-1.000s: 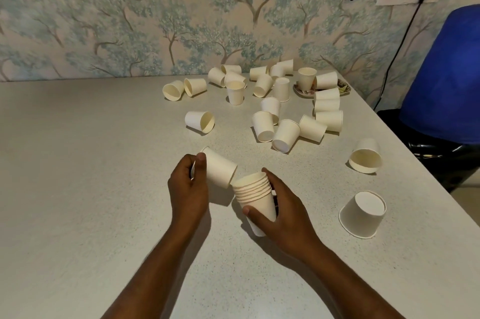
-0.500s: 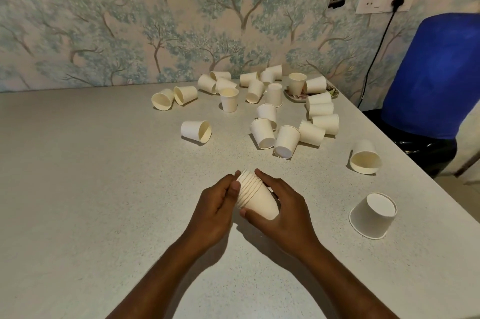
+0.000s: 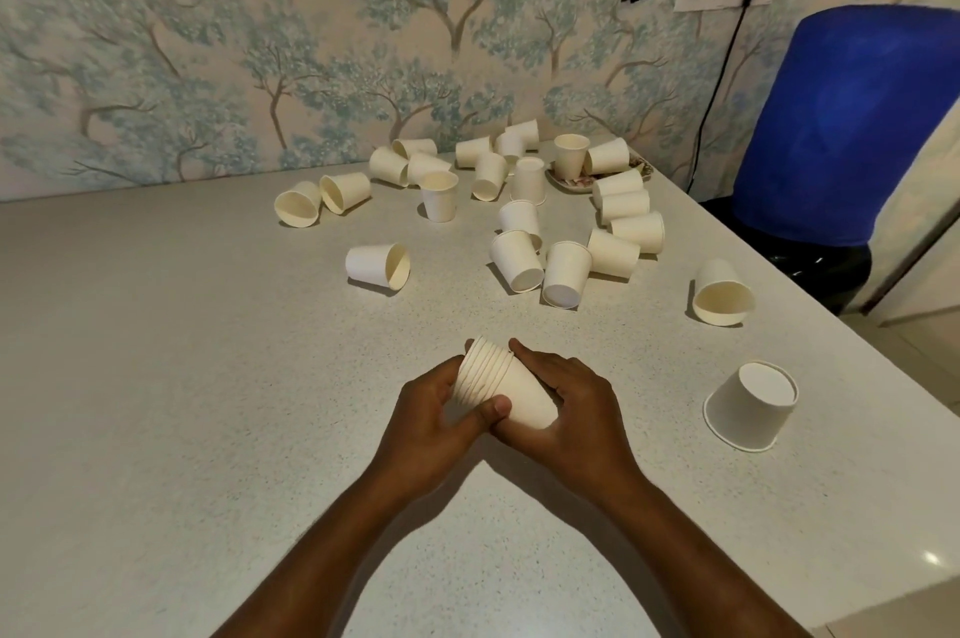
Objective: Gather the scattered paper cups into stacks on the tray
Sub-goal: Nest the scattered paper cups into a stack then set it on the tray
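Observation:
A nested stack of white paper cups (image 3: 511,390) lies tilted between my hands, rims to the upper left, just above the table. My left hand (image 3: 434,421) grips the rim end, thumb across the side. My right hand (image 3: 579,408) wraps round the base end. Several loose paper cups (image 3: 566,268) lie scattered across the far half of the table, most on their sides. One cup lies on its side (image 3: 376,265) left of centre. An upside-down cup (image 3: 750,406) stands to my right, with another cup on its side (image 3: 722,294) beyond it. A small patterned tray (image 3: 641,164) at the far right is mostly hidden by cups.
The grey speckled table (image 3: 156,377) ends at a patterned wall behind. Its right edge runs diagonally past the upside-down cup. A blue chair (image 3: 841,117) stands beyond that edge, under a wall socket with a black cable (image 3: 719,65).
One second ago my left hand held a single cup beside the stack. That cup is now nested in the stack, and both hands have closed round the stack, which has tipped onto its side.

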Available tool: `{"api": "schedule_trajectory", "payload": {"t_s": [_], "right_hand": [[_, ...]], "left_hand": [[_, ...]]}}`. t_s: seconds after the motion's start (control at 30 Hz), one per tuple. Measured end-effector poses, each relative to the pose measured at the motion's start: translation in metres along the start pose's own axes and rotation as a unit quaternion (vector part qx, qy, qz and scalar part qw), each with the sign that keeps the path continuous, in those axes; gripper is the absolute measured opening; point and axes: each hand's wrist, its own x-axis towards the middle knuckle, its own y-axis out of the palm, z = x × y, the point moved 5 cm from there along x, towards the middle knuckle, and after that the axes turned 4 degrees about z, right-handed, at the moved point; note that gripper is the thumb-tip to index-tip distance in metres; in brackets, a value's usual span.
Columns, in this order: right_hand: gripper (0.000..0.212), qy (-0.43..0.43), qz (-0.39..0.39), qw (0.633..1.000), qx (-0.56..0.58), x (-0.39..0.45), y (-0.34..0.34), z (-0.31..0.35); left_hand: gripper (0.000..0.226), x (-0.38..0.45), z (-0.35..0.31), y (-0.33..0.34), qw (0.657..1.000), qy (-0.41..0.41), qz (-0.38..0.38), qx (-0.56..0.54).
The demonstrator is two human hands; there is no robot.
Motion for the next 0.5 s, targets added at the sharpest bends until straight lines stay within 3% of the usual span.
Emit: {"api": "schedule_trajectory", "payload": {"t_s": [0.1, 0.23, 0.37, 0.5], "right_hand": [[0.085, 0.005, 0.024, 0.999, -0.026, -0.002, -0.004, -0.004], [0.080, 0.010, -0.011, 0.997, -0.076, -0.014, -0.028, -0.014], [0.059, -0.016, -0.121, 0.987, -0.102, -0.027, -0.067, -0.021], [0.042, 0.000, -0.266, 0.947, -0.181, -0.037, -0.109, -0.035]], "left_hand": [[0.037, 0.002, 0.004, 0.007, 1.000, -0.013, -0.008, -0.011], [0.052, 0.007, 0.014, 0.014, 0.999, -0.035, -0.013, -0.024], [0.050, 0.012, 0.019, 0.014, 0.997, -0.053, -0.027, -0.042], [0.051, 0.016, 0.016, 0.027, 0.997, -0.055, -0.019, -0.052]]}}
